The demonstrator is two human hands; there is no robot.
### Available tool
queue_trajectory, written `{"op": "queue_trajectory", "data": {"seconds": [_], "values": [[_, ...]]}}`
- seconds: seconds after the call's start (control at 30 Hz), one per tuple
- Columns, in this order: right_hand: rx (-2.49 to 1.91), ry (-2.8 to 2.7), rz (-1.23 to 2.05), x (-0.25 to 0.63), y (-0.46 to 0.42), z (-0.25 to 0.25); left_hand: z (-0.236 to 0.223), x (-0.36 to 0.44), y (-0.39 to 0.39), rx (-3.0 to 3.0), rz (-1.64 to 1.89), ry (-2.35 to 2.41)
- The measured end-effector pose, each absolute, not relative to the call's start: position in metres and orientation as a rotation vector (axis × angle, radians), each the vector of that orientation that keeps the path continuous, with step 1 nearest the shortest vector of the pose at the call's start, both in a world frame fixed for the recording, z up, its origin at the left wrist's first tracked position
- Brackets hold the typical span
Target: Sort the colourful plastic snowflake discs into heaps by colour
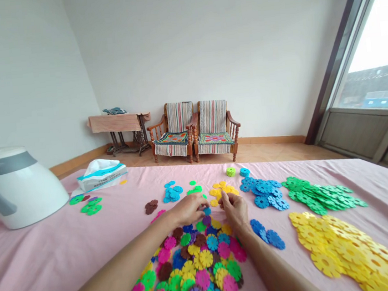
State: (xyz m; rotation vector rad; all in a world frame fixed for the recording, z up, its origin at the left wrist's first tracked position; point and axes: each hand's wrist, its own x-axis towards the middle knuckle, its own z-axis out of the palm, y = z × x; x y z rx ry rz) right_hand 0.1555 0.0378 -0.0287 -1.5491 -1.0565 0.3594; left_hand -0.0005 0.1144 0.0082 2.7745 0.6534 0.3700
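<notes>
Plastic snowflake discs (188, 265) lie in a mixed-colour heap on a pink bedsheet (38, 275), with my view placing the left hand (188, 209) and right hand (234, 210) just above its far edge. The left hand's fingers (199, 202) are loosely curled, and I cannot tell whether they hold a disc. The right hand's fingers (225, 200) are bunched into a near-closed pinch, their tips hidden, so any piece there is beyond my sight. Beyond the hands sit a yellow pile (223, 192), a blue pile (262, 191) and a green pile (320, 195), with a larger yellow spread (344, 252) at right. From here the discs look light, thin and stiff, apt to slide over one another; I judge the notched rim the surest place for a fingertip pinch. A white jug (16, 188) and a tissue packet (101, 174) rest toward the left of the sheet.
</notes>
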Motion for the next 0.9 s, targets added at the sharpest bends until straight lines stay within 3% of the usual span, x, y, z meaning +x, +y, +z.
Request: {"op": "queue_trajectory", "data": {"seconds": [0.33,0.73,0.9], "values": [[-1.55,-1.07,0.375,0.156,0.04,-0.032,0.008,0.0,0.115,2.645,0.372,0.691],[-1.564,-1.076,0.357,0.154,0.037,-0.027,0.006,-0.047,0.178,2.347,0.754,1.624],[-1.539,-1.034,0.369,0.156,0.038,-0.029,0.012,-0.041,0.157,2.434,0.742,1.412]]}}
